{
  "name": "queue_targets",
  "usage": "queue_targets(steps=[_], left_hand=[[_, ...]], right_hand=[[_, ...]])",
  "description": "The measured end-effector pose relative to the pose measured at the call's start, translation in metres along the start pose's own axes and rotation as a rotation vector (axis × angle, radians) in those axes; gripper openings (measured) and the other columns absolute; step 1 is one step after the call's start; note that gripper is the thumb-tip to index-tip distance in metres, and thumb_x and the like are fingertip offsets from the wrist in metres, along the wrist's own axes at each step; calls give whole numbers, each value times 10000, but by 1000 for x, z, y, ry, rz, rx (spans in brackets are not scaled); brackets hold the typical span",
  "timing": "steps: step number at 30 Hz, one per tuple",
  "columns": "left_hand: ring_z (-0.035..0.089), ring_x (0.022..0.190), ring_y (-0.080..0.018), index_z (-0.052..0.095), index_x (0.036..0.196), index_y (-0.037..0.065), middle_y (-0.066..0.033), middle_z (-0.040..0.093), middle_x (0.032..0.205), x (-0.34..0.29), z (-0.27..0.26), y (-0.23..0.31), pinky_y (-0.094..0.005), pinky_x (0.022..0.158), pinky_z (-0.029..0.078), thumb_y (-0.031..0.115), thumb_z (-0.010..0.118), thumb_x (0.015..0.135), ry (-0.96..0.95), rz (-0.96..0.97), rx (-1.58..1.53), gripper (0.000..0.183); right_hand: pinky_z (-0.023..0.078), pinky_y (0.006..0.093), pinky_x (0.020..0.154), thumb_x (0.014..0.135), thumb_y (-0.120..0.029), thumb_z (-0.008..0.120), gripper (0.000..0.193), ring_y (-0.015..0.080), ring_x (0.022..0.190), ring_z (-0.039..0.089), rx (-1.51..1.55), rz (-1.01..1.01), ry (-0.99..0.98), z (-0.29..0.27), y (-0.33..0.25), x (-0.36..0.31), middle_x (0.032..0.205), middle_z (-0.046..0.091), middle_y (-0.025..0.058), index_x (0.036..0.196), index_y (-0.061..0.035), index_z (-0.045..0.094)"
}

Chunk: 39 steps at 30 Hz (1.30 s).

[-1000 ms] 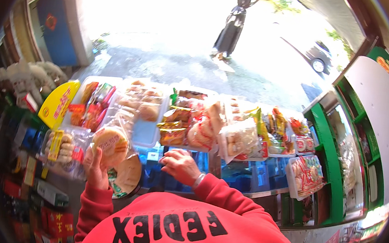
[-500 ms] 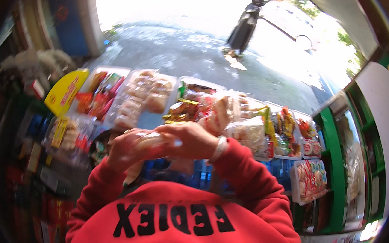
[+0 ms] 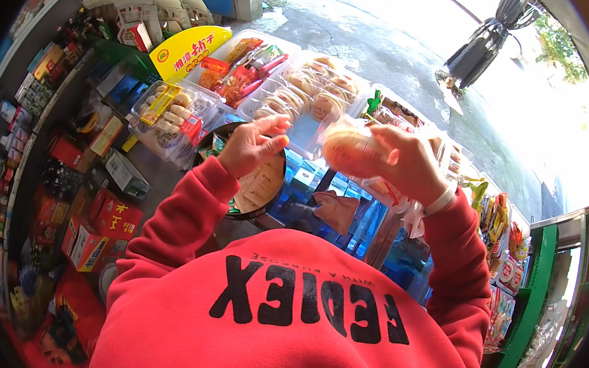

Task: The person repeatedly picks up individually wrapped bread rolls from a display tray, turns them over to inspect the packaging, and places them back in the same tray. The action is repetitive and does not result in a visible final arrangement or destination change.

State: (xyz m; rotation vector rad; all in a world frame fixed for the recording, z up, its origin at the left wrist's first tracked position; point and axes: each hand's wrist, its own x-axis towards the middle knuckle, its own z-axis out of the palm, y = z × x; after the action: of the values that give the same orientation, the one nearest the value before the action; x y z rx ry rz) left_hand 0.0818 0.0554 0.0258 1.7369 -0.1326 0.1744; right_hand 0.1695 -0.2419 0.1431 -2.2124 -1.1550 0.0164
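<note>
My right hand (image 3: 414,165) grips a round flat cake (image 3: 349,149) in clear plastic wrap, held up over the counter. Its fingers are closed on the cake's right edge. My left hand (image 3: 252,148) is apart from it, open, with loosely curled fingers and nothing in them. Just beyond my hands, a shallow tray (image 3: 304,133) holds several similar wrapped round cakes (image 3: 315,86). Below my left hand is a round dark-rimmed container (image 3: 282,183) with packets inside, its upper part covered by that hand.
To the left stand a clear box of small round pastries (image 3: 167,113), a yellow sign (image 3: 188,52) and a tray of packaged snacks (image 3: 237,74). More bagged snacks (image 3: 494,219) line the right. Shelves and red cartons (image 3: 98,230) are at far left; a green frame (image 3: 528,302) stands right.
My hands were together around a wrapped item; now they are apart, with the cake in my right hand. The view has swung left, showing more of the shelves.
</note>
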Motion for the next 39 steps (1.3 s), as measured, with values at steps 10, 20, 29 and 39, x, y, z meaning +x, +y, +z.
queue_targets(steps=[10,20,29,39], left_hand=[[641,1046,-409,641,1217,4,-261,671,1120,92,-28,-14,-467,911,502,276,595,944,155,391,832,388],[658,969,-404,702,1053,25,-246,691,1012,179,-42,-73,-494,869,505,360,510,996,-292,81,1135,390],[670,928,-375,711,926,40,-212,703,960,198,-47,-99,-485,861,502,441,462,1006,-435,128,1186,478],[674,917,-355,713,888,54,-186,708,912,208,-56,-91,-487,846,499,502,432,1004,-562,96,1135,541]], right_hand=[[534,370,687,792,-164,732,469,260,707,673,-207,55,211,-19,72,68,840,704,187,1236,-37,651],[540,362,763,738,-101,738,545,245,789,669,-136,149,154,18,97,107,867,700,155,1273,-53,645],[547,449,745,849,-172,685,390,398,824,698,-178,143,-12,58,98,147,893,682,288,1215,-37,672],[523,413,875,885,-202,683,364,378,1007,671,-149,54,-66,99,125,173,1108,680,263,1185,3,664]])
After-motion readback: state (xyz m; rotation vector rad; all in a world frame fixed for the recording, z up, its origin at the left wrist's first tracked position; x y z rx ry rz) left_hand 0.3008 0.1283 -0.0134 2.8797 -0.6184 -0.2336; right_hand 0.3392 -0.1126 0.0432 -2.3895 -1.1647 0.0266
